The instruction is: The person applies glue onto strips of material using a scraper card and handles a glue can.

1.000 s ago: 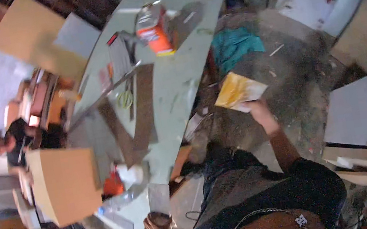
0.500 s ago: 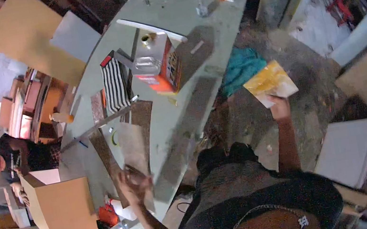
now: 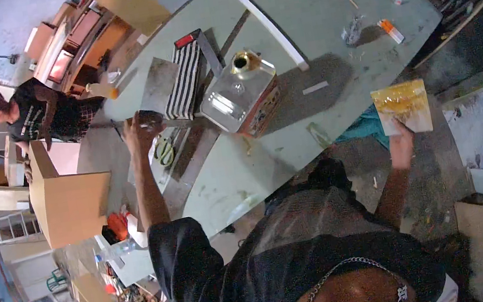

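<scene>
My left hand (image 3: 139, 132) reaches over the table, fingers bent around the near end of a thin grey-brown sheet (image 3: 159, 78). A dark patch beside the fingers is hard to make out. Close to that hand lie green-handled scissors (image 3: 164, 152) and a black-and-white striped piece (image 3: 184, 79) with a red end. Off the table's right edge, my right hand (image 3: 403, 144) grips a flat square spreader (image 3: 402, 106), its upper half smeared with yellow, glue-like stuff. Between the hands stands an open-topped metal can (image 3: 240, 97).
The pale green table (image 3: 240, 183) carries a long white strip (image 3: 265, 24), a clear plastic cup (image 3: 352, 32) and an orange-and-white packet (image 3: 390, 31). A teal cloth (image 3: 364, 128) hangs below its edge. At left, another person (image 3: 36, 114) stands behind a cardboard box (image 3: 72, 200).
My left hand has moved forward across the table, and the thin sheet has gone with it, away from the scissors. My right hand still holds the spreader. The view has turned.
</scene>
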Demonstrator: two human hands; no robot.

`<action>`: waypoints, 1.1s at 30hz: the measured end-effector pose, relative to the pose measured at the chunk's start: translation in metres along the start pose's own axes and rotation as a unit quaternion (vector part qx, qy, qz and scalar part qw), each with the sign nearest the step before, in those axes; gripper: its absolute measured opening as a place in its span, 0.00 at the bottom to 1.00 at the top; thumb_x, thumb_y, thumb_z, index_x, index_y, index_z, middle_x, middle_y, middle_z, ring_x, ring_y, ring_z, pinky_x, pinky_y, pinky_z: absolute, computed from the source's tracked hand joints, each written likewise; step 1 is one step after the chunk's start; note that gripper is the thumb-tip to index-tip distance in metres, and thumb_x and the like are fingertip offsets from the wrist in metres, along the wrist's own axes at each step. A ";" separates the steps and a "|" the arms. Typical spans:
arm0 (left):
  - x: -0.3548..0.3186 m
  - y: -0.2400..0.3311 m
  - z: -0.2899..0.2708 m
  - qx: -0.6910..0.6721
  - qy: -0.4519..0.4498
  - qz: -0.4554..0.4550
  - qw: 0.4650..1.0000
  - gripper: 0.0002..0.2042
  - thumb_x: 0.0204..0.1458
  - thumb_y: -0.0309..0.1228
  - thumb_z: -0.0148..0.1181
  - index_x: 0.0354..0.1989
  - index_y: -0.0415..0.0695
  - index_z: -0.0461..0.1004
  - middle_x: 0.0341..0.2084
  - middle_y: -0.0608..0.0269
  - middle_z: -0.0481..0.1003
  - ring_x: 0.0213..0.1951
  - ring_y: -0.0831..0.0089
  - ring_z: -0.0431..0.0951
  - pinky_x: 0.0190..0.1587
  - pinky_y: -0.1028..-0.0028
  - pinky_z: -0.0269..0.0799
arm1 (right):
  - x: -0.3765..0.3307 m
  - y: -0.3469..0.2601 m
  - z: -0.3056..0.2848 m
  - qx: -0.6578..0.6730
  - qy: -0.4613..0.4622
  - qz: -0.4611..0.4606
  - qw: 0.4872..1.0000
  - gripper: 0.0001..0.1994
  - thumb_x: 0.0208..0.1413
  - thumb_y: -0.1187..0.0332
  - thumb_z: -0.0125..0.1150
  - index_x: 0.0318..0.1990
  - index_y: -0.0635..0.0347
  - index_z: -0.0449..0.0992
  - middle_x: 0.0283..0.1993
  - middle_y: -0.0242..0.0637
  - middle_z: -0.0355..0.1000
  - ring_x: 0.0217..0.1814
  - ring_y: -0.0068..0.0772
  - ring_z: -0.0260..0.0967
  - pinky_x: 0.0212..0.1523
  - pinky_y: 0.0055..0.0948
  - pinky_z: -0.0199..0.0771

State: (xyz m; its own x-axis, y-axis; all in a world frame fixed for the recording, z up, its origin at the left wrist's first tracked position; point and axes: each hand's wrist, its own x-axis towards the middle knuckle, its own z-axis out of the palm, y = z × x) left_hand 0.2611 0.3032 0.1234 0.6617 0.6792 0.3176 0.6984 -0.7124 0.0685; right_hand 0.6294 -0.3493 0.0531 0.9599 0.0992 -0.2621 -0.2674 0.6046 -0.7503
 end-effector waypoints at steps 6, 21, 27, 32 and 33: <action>0.042 0.020 0.075 0.010 -0.051 -0.059 0.997 0.55 0.24 0.59 0.79 0.66 0.51 0.64 0.49 0.58 0.76 0.54 0.55 0.75 0.55 0.45 0.65 | 0.049 -0.018 0.080 -0.055 -0.155 -0.027 0.986 0.32 0.50 0.80 0.63 0.65 0.61 0.64 0.62 0.38 0.67 0.66 0.38 0.64 0.67 0.40 0.62; 0.051 0.059 0.113 0.038 -0.009 -0.045 0.998 0.55 0.19 0.71 0.70 0.64 0.59 0.69 0.60 0.66 0.71 0.66 0.58 0.64 0.62 0.40 0.54 | 0.050 0.047 0.282 -0.221 -0.402 -0.045 0.887 0.25 0.48 0.79 0.66 0.56 0.64 0.72 0.54 0.36 0.75 0.56 0.30 0.72 0.60 0.32 0.70; 0.047 0.082 0.100 0.087 -0.171 -0.111 0.975 0.60 0.26 0.75 0.65 0.72 0.59 0.56 0.73 0.53 0.51 0.73 0.51 0.50 0.65 0.37 0.47 | 0.049 0.046 0.319 -0.321 -0.445 -0.077 0.833 0.20 0.50 0.79 0.66 0.53 0.65 0.76 0.50 0.36 0.77 0.53 0.28 0.74 0.56 0.31 0.72; 0.044 0.075 0.113 0.031 -0.091 -0.156 0.983 0.44 0.45 0.72 0.55 0.67 0.56 0.66 0.72 0.51 0.53 0.72 0.48 0.49 0.63 0.37 0.49 | 0.042 0.061 0.322 -0.410 -0.454 -0.164 0.774 0.16 0.51 0.79 0.64 0.49 0.63 0.81 0.48 0.37 0.80 0.51 0.29 0.75 0.55 0.30 0.73; 0.047 0.076 0.114 0.011 -0.079 -0.159 0.984 0.43 0.47 0.71 0.54 0.65 0.54 0.69 0.71 0.50 0.54 0.71 0.47 0.50 0.63 0.37 0.49 | 0.044 0.065 0.319 -0.397 -0.490 -0.210 0.747 0.16 0.50 0.80 0.64 0.49 0.63 0.81 0.49 0.38 0.80 0.52 0.30 0.76 0.55 0.30 0.73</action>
State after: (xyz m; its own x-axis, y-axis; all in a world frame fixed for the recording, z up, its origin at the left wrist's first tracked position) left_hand 0.3768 0.3015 0.0355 0.4410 0.8877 0.1324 0.8820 -0.4559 0.1194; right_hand 0.6815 -0.0536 0.1860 0.4706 0.7985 0.3754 0.4824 0.1234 -0.8672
